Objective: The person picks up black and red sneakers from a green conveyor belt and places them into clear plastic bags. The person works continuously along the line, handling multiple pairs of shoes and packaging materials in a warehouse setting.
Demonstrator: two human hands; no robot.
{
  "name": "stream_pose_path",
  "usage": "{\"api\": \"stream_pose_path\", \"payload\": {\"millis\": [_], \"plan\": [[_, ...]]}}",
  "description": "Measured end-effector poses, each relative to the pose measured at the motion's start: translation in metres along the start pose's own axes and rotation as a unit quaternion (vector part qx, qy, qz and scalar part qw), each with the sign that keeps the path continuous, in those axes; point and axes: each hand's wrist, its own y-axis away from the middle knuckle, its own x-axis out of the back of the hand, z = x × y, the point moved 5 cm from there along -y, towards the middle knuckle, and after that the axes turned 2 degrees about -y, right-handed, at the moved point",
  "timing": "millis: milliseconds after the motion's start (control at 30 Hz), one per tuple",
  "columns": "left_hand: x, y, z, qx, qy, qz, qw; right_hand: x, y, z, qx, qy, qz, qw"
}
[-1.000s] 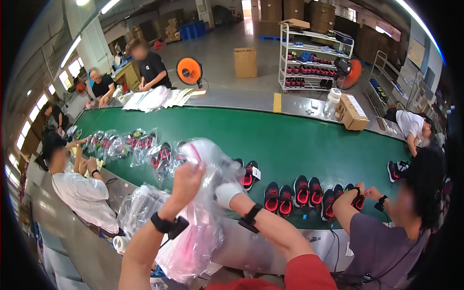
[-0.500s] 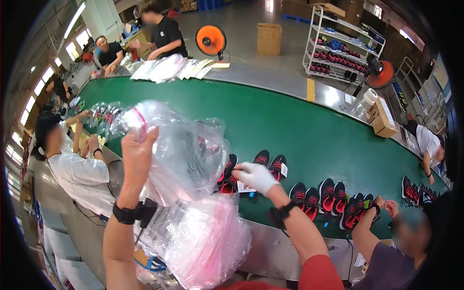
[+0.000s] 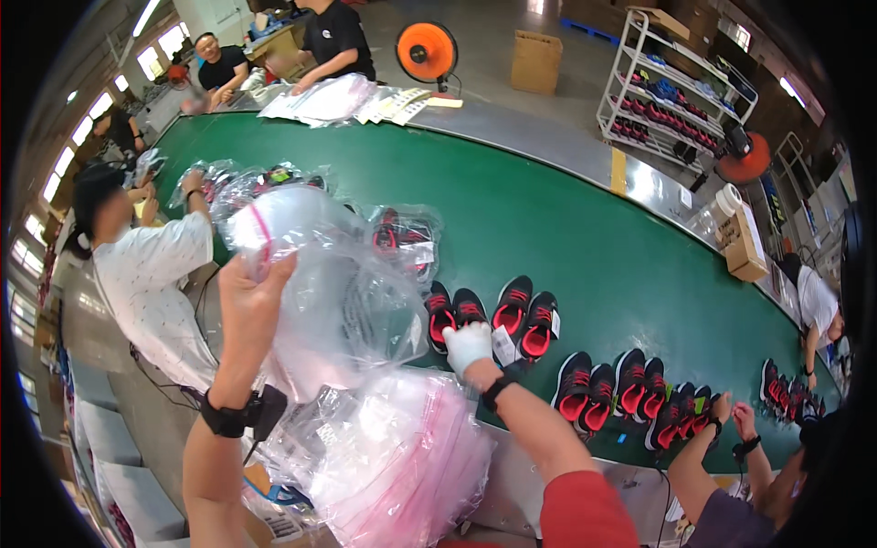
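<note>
My left hand (image 3: 251,297) is closed on a clear plastic bag (image 3: 320,265) with a pink zip strip along its edge. The bag hangs wide and puffed out above the green belt (image 3: 566,247). In a white glove, my right hand (image 3: 469,347) is at the heel end of a pair of black sneakers (image 3: 439,315) with red laces and linings. Its fingers curl down over the nearer end of the right shoe, partly hidden. Just right of that hand, another pair of sneakers (image 3: 512,306) carries white tags. Below the held bag lies a pile of clear bags (image 3: 393,457) with pink strips.
A bagged pair of sneakers (image 3: 402,239) lies beyond my right hand. More sneaker pairs (image 3: 630,384) line the belt's near edge to the right, by a co-worker's hands (image 3: 731,416). At left a co-worker in white (image 3: 151,260) reaches over bagged shoes. An orange fan (image 3: 427,52) stands behind.
My right hand has come down and closer to the heel end of the sneakers. My left hand still holds the bag. The left co-worker's arm now reaches onto the belt, and the view has shifted.
</note>
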Motion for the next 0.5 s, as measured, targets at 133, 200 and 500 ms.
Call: {"api": "stream_pose_path", "payload": {"millis": [133, 200, 500], "plan": [[-0.011, 0.004, 0.001, 0.03, -0.046, -0.053, 0.997, 0.006, 0.012, -0.013, -0.039, -0.04, -0.003, 0.998], [-0.024, 0.005, 0.014, 0.015, -0.036, -0.068, 0.997, 0.026, 0.015, 0.002, -0.089, -0.068, -0.006, 0.994], [-0.091, 0.027, 0.056, -0.003, 0.041, -0.074, 0.996, 0.267, 0.155, 0.104, 0.009, -0.921, 0.21, 0.327]]}}
